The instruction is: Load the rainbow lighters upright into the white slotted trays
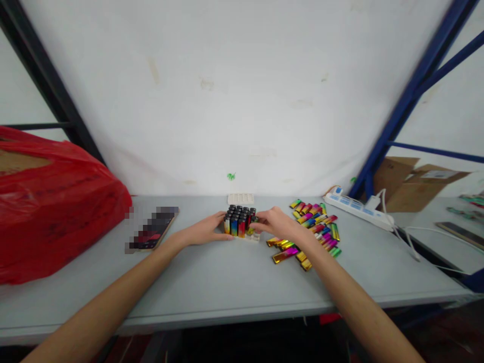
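Note:
Several upright lighters with black tops and shiny coloured bodies stand packed in rows on a white tray at the middle of the table. My left hand rests at the left side of this block, fingers apart, thumb along the tray's front left. At the right side, my right hand has its fingers pinched around a yellowish lighter at the block's front right corner; the fingers partly hide it. Loose lighters in many metallic colours lie in a pile to the right, partly under my right forearm.
A white empty tray stands near the wall behind the block. The phone lies left, beside a large red bag. On the right are a white power strip with cables, a blue frame and a cardboard box.

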Action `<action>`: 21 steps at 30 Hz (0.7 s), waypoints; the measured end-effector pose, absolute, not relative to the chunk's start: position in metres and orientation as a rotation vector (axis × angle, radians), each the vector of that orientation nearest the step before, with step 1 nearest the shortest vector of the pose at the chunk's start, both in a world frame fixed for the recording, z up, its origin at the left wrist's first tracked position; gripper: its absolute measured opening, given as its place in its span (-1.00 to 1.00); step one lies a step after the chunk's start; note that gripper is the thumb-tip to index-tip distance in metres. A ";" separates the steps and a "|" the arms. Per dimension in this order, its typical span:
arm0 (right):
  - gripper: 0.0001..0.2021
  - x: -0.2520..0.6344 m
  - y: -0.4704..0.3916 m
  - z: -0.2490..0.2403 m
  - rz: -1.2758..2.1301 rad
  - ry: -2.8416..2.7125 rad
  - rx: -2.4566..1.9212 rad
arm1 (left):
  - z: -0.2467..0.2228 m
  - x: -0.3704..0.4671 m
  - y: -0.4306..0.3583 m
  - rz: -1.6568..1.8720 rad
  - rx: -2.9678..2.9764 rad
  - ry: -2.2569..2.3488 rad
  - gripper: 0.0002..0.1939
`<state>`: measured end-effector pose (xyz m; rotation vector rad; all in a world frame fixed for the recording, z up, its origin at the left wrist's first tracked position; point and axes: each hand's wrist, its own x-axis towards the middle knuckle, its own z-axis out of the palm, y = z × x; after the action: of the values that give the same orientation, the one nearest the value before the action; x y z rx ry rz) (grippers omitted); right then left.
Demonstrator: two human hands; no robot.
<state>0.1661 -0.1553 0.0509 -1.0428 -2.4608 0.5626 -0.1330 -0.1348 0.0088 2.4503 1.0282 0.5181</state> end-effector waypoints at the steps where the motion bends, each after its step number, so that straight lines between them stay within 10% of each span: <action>1: -0.70 0.166 -0.155 0.050 0.544 -2.462 -1.056 | 0.009 -0.133 -0.135 0.519 2.454 1.029 -0.20; 21: -0.39 0.186 -0.141 0.050 -0.010 -2.297 -1.545 | 0.014 -0.131 -0.138 0.499 2.417 1.052 -0.19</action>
<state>0.1863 -0.1411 0.0497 -1.5453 -2.2968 -0.0101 -0.1311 -0.1382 0.0143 2.4174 1.0524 0.4994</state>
